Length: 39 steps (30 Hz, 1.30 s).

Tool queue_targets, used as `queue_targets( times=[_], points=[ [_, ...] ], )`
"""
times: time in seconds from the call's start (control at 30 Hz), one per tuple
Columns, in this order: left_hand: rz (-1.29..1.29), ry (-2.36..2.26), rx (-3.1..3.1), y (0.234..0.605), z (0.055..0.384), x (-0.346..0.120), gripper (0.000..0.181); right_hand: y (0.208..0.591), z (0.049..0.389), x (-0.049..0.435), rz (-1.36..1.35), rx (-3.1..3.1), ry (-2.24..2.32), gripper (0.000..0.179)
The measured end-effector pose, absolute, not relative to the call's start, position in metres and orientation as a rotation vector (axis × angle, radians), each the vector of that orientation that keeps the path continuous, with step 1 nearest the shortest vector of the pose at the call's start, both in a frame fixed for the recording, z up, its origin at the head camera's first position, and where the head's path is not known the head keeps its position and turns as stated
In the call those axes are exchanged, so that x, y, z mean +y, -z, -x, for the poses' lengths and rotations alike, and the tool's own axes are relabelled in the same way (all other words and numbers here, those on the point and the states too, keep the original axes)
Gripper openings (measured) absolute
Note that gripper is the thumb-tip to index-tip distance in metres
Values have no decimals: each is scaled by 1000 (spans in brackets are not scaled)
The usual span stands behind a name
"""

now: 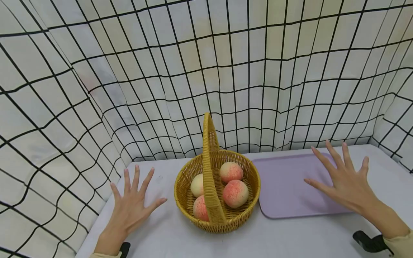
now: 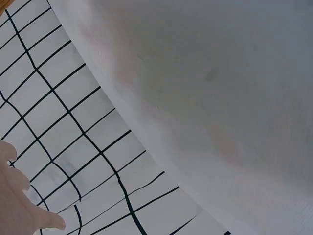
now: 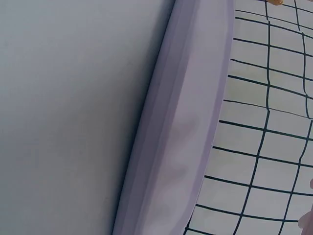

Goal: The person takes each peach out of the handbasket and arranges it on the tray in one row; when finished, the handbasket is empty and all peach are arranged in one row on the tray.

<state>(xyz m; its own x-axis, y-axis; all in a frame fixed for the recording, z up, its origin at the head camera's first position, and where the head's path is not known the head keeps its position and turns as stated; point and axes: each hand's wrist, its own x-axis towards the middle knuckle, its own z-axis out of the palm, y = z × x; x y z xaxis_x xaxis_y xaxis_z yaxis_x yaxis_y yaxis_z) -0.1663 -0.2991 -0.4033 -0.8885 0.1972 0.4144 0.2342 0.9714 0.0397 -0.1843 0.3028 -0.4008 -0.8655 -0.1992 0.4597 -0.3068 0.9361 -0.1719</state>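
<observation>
Netting point(image 1: 248, 61) stands along the back edge of the white surface point(image 1: 155, 233). Both spread and grasping nothing, the left hand point(image 1: 130, 208) hovers a gap away from the central basket point(image 1: 222, 227), the right hand point(image 1: 350, 184) over the purple tray point(image 1: 287, 186).

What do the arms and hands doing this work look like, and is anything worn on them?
They are human: a bare left hand and bare right hand, ungloved. A pale beige sleeve shows at the right wrist, only a sliver at the left. Each wrist has a smooth black piece; no cables visible.
</observation>
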Motion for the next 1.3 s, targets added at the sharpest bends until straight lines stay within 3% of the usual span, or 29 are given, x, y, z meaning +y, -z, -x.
queue_targets(
  times=[0.17,0.4,0.57,0.83,1.0,1.3],
  points=[
    [312,343,-2767,396,162,-294,99,397,185,291,-396,-2646,-390,101],
    [385,1107,-2784,389,161,-264,82,386,184,236,-655,-2491,-587,90],
    [457,1508,-2696,388,170,-243,86,373,180,189,-881,-2430,-770,84],
    [481,1648,-2764,400,188,-228,103,366,184,140,-1097,-2489,-1041,60],
    [446,1695,-2845,402,191,-228,104,372,193,129,-1124,-2528,-1100,46],
    [425,1709,-2900,401,195,-232,111,379,198,119,-1179,-2570,-1189,42]
  ],
)
